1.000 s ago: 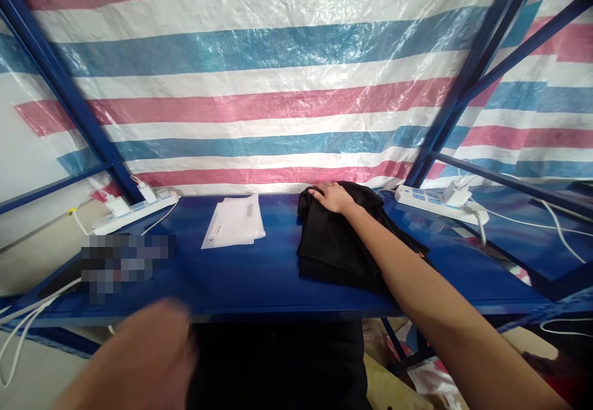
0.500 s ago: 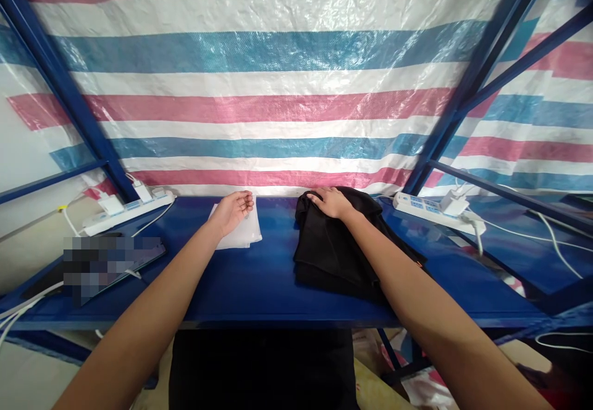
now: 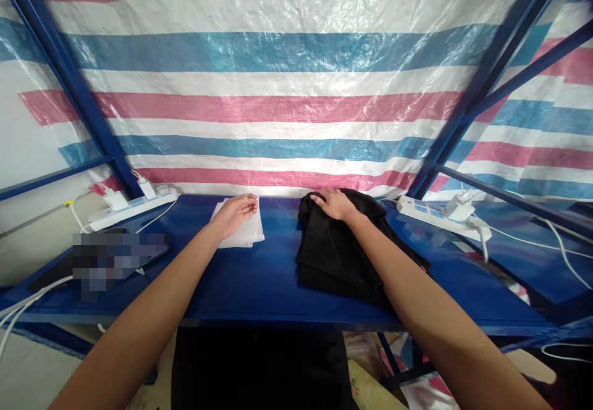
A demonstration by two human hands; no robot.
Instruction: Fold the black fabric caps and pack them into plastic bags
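Observation:
My left hand (image 3: 237, 215) rests on its side over a small stack of flat white packets (image 3: 248, 234), which look like thin plastic bags. Its fingers are loosely curved and apart from the palm, and nothing shows in them. To the right, my right hand (image 3: 334, 203) lies flat on top of folded black clothing (image 3: 327, 246), fingers extended over its far edge. The cloth is stacked in layers, and my right forearm covers part of it. Both piles lie on the blue tabletop (image 3: 259, 280).
White power strips with plugged-in chargers sit at left (image 3: 134, 209) and right (image 3: 445, 218). A blurred-out device (image 3: 120, 255) with cables lies on the left. Blue metal posts flank a striped plastic sheet (image 3: 278, 107) behind the table.
The view has shifted very slightly, so everything appears a little further right. Both hands stay in place on the packets and the black clothing.

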